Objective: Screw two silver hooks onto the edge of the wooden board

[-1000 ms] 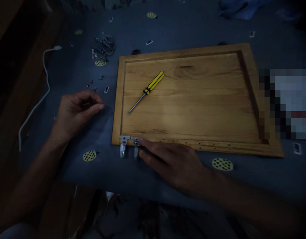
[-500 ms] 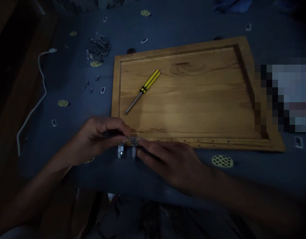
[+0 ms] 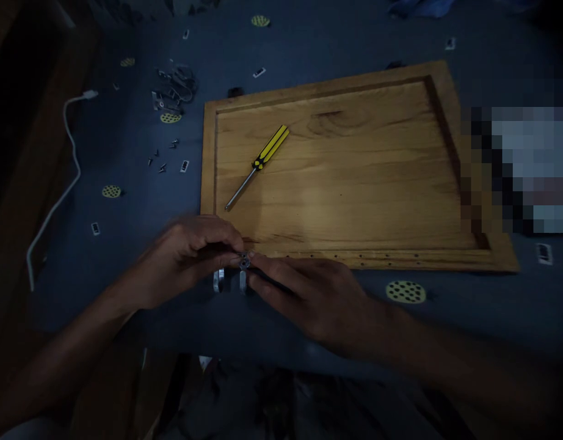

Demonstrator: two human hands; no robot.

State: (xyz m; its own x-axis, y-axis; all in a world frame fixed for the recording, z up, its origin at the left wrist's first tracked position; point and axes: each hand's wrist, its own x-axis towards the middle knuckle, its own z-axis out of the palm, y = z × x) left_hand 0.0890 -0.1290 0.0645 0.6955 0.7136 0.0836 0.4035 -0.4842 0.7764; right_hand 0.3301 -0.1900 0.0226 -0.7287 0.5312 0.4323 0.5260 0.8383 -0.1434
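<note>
A small metal hook (image 3: 243, 281) with a holed mounting plate sits at the near left edge of the framed wooden panel (image 3: 345, 183). My right hand (image 3: 316, 299) grips it, thumb and fingers closed at the plate's right side. The fingers of my left hand (image 3: 185, 260) are pinched together at the plate's upper left; whatever lies between them is too small to make out. Just left of the gripped hook, under my left fingers, a second metal hook (image 3: 218, 280) hangs over the panel's edge. On the panel lies a screwdriver (image 3: 268, 150) with a yellow and black handle, its tip towards my left hand.
Several loose screws (image 3: 162, 168) lie left of the panel on the blue patterned cloth (image 3: 139, 134). Behind them is a pile of metal hooks (image 3: 176, 85). A white cable (image 3: 73, 143) runs along the left side. Small holes line the panel's near edge. A blurred patch covers the right side.
The whole view has shifted slightly, with the panel and tools appearing a little further left. Both hands stay at the hook's plate, my left fingertips slightly closer over it.
</note>
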